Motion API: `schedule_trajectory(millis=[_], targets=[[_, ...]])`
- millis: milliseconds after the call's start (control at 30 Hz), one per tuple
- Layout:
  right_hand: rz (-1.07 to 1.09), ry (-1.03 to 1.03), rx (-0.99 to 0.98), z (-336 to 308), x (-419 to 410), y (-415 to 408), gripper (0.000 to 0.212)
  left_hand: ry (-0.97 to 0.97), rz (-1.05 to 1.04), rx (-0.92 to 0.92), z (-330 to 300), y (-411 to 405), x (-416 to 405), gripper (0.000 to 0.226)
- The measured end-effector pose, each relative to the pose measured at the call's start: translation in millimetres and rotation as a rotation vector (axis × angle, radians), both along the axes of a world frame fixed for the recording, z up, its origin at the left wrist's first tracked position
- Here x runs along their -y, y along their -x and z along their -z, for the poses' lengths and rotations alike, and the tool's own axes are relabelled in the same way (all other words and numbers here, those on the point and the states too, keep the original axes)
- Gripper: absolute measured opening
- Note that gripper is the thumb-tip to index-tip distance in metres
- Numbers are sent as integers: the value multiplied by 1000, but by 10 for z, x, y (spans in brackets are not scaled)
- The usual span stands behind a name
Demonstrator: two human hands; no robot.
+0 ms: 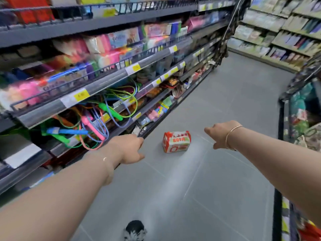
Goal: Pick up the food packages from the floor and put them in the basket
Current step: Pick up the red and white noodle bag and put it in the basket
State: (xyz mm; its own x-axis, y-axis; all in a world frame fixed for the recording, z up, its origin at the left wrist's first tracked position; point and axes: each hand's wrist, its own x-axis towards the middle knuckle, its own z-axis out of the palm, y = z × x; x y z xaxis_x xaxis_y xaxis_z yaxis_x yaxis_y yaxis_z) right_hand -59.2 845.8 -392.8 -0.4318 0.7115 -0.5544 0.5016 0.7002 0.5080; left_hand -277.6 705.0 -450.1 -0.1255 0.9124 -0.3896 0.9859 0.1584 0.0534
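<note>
Lying on grey floor tiles [225,101] between shop shelves [104,80], food package [176,142]; both hands' finger positions unclear

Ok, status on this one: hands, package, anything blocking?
Left hand and right hand empty, reaching out. Package on the floor between them, untouched. Nothing blocking. No basket in view.

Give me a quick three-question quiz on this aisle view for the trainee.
1. True or false: the red-and-white food package is held in a hand.
2. Which hand wears the thin gold bracelet?
3. The package lies: A) on a shelf, B) on the grey floor, C) in a basket.

Key: 1. False; it lies between the left hand and right hand, untouched. 2. Right. 3. B.
</note>
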Motion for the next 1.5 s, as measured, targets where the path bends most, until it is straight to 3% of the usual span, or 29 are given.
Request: schedule_trajectory(millis=[267,433,700,1000,1200,1333,1500], targets=[[137,72,-41,646,-1931,244,51,54,-10,74,471,354,-2072,39],[177,179,-10,1348,-2968,238,49,224,48,-3,1103,221,-3158,45],[141,256,-9,2599,-4583,204,38,297,-110,111,2348,60,-4761,39],[160,250,-31,4794,-5367,401,33,343,-194,-16,4496,32,-5455,57],[272,250,-68,6085,-5436,575,77,348,-255,51,5627,16,-5630,80],[338,236,-120,6548,-5478,668,71,374,-230,-11,6008,26,-5772,64],[244,181,-85,6788,-5482,736,61,359,-8,-277,6202,50,-5815,45]])
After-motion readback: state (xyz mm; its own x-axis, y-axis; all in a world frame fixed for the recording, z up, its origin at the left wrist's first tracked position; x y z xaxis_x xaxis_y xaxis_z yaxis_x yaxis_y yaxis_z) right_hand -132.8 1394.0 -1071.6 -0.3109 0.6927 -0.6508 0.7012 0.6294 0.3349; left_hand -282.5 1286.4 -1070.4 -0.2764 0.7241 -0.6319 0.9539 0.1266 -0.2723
